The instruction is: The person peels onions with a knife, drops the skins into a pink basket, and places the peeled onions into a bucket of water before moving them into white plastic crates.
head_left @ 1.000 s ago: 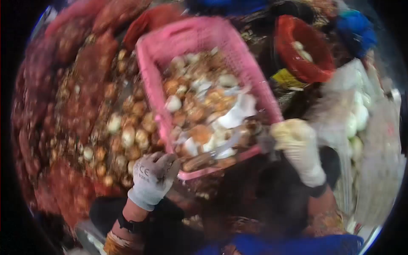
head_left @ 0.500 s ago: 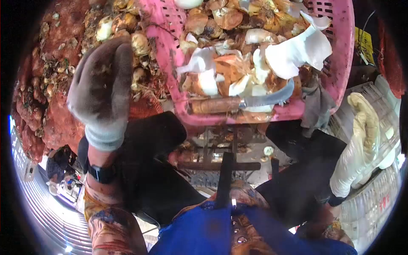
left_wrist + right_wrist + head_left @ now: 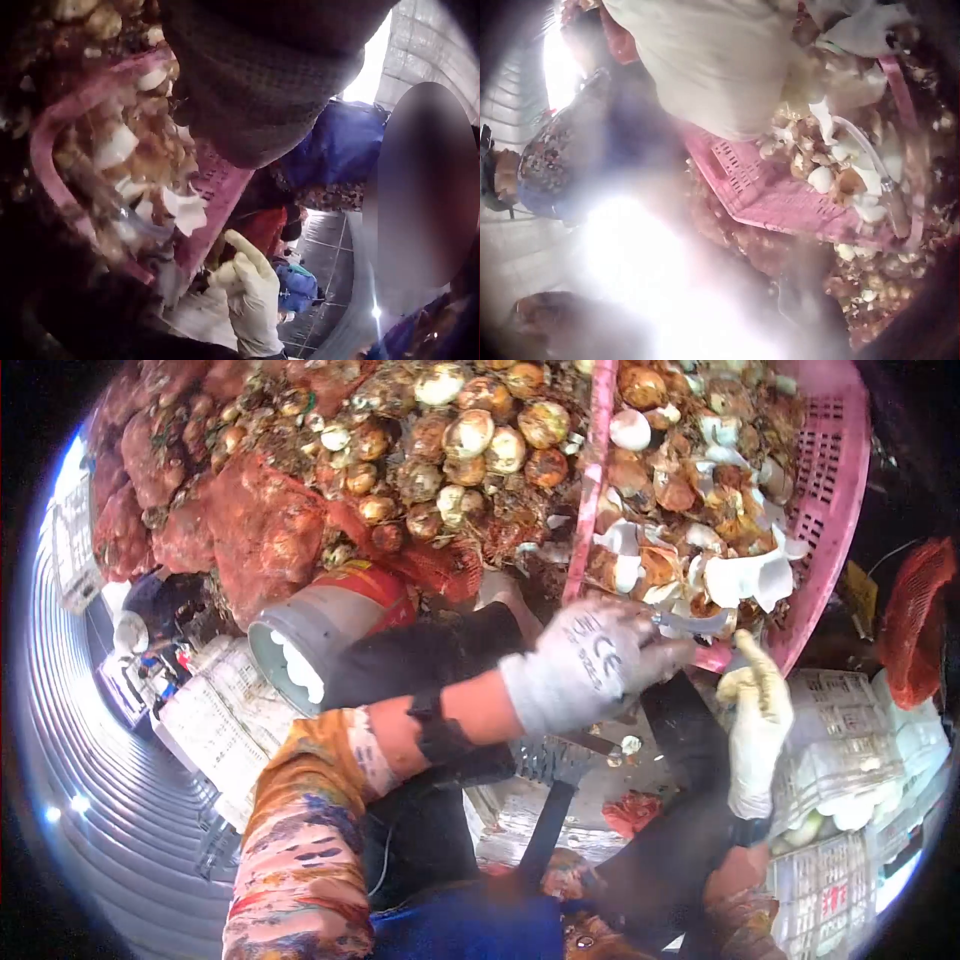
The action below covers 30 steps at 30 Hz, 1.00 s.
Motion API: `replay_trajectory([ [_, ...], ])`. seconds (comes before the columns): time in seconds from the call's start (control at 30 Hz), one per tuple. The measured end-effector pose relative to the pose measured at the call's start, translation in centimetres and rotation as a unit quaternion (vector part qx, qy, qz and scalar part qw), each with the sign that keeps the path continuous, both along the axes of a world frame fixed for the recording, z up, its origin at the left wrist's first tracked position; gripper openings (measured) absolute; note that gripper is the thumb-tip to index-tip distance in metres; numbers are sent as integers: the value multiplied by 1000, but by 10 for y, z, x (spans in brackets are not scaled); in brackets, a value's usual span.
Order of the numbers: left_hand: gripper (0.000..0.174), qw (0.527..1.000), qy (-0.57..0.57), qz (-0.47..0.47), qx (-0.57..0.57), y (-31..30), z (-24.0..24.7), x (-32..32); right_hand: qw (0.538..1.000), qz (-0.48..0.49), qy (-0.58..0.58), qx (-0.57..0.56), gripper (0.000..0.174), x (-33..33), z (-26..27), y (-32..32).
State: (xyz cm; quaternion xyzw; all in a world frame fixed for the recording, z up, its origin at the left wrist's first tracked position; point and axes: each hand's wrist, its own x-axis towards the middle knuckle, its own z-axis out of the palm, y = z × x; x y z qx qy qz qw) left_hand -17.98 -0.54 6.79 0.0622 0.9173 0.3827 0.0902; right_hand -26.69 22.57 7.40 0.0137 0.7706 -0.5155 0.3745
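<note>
My left hand (image 3: 595,665), in a white knit glove with a greyed palm side, reaches across the near end of a pink basket (image 3: 830,490). Its blurred fingers are loosely bent close to my right hand (image 3: 760,725), which wears a thin yellowish-white glove with the fingers raised and loosely bent. Both hands appear without anything in them. A knife with a curved blade (image 3: 700,623) lies on the onion peels inside the basket, its handle hidden behind my left hand in the head view. The right wrist view shows the knife's wooden handle (image 3: 897,210) lying at the basket's end.
Loose onions (image 3: 480,435) lie heaped left of the basket, beside red mesh sacks (image 3: 270,530). A bucket (image 3: 330,620) containing white, peeled-looking pieces stands by my left knee. A grey cloth (image 3: 171,281) hangs at the basket's corner. White crates (image 3: 830,760) stand at the right.
My left hand has swung from over the onions at the left across to the right, near my right hand. The head view has turned, so the basket sits further right.
</note>
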Motion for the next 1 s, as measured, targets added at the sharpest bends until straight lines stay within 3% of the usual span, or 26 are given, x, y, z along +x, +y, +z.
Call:
replay_trajectory([
  [0.07,51,998,-38,11,44,12,17,10,997,-15,-78,-3,41,9,6,-10],
  [0.2,49,983,-151,49,98,26,50,25,989,-64,-124,40,44,36,25,-36],
  [0.27,51,972,-102,156,143,35,65,37,994,-49,-100,-8,36,51,43,-48],
  [0.33,47,965,-115,194,131,32,88,46,993,-43,-107,-33,34,68,50,-51],
  [0.47,41,930,-170,289,148,26,127,62,986,36,-160,-28,31,63,74,-48],
  [0.53,34,928,-69,342,129,34,131,87,976,111,-187,-30,31,47,86,-54],
  [0.57,33,918,-40,378,110,37,142,97,979,121,-158,-50,34,41,93,-58],
  [0.6,31,909,-7,408,90,38,153,106,972,92,-213,-34,38,32,107,-65],
  [0.63,30,850,-109,492,152,38,186,108,975,121,-183,-30,38,24,101,-57],
  [0.73,32,796,-128,572,151,61,216,138,967,174,-180,-56,39,-5,103,-42],
  [0.77,33,767,-193,590,161,70,222,143,965,202,-143,-82,38,-9,112,-42],
  [0.87,34,792,-165,578,109,96,217,141,951,248,-170,-69,34,-27,130,-38],
  [0.93,35,803,-154,552,162,101,217,131,916,368,-76,-137,40,-31,125,-38],
  [0.97,34,804,-125,550,188,107,212,129,865,159,-419,-228,62,-25,122,-43],
  [1.0,33,803,-98,545,218,112,208,131,763,39,-571,-301,78,-11,129,-59],
])
